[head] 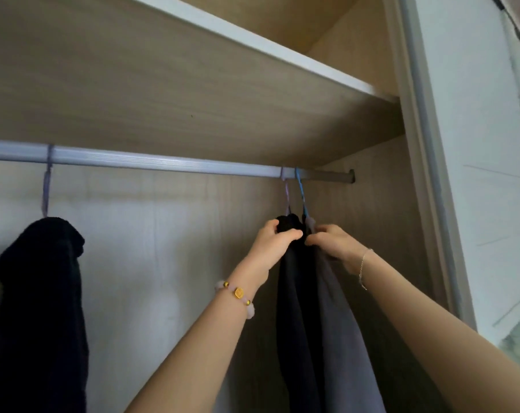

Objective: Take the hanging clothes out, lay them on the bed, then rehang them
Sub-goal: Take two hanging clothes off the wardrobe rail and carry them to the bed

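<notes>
A silver closet rod [163, 160] runs across the wardrobe. At its right end hang a black garment [294, 308] on a lilac hanger hook [286, 192] and a grey garment [339, 329] on a blue hanger hook [301, 189]. My left hand [272, 244] grips the top of the black garment just below its hook. My right hand [331, 242] pinches the top of the grey garment beside it. Another black garment [41, 308] hangs from a lilac hook [47, 186] at the far left.
A wooden shelf [193, 84] lies just above the rod. The wardrobe's right side wall [380, 210] stands close behind the two garments. A white door frame [431, 174] rises at the right. The rod between the left and right hangers is bare.
</notes>
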A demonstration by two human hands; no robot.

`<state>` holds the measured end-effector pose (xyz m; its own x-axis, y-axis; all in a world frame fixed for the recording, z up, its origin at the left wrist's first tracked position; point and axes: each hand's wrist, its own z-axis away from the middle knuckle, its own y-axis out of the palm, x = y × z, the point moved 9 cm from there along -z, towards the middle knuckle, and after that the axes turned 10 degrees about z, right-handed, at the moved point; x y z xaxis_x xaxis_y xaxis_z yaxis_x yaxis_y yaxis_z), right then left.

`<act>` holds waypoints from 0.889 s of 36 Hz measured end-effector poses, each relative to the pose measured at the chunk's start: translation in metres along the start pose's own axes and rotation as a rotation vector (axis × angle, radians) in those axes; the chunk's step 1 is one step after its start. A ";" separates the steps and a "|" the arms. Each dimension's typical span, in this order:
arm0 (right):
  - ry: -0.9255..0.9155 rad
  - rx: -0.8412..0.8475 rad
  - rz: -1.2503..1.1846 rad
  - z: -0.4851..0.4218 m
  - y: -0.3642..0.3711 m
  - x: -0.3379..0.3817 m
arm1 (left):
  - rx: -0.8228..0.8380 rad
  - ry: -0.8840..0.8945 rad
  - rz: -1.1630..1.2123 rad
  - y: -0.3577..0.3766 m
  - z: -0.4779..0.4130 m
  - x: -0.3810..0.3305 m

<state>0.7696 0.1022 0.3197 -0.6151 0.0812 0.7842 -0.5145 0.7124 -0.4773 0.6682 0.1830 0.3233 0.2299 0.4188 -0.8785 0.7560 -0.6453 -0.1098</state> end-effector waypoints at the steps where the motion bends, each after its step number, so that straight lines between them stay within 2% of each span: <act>1: 0.026 0.006 -0.007 -0.005 -0.001 -0.005 | -0.004 -0.032 -0.013 -0.001 -0.005 0.005; 9: 0.113 -0.078 -0.080 -0.025 -0.014 -0.020 | -0.056 -0.103 0.003 -0.011 -0.031 0.021; 17: 0.087 -0.025 -0.163 -0.044 -0.016 -0.015 | -0.089 -0.125 0.025 -0.005 -0.044 0.012; 23: 0.056 -0.094 -0.284 -0.054 -0.029 -0.017 | -0.195 -0.089 0.107 -0.015 -0.042 0.004; 32: 0.041 -0.076 -0.290 -0.067 -0.042 -0.013 | -0.280 -0.039 0.116 -0.018 -0.049 -0.014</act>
<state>0.8394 0.1181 0.3562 -0.4234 -0.1065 0.8996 -0.6179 0.7602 -0.2008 0.6813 0.2194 0.3604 0.3055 0.3242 -0.8953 0.8668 -0.4838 0.1206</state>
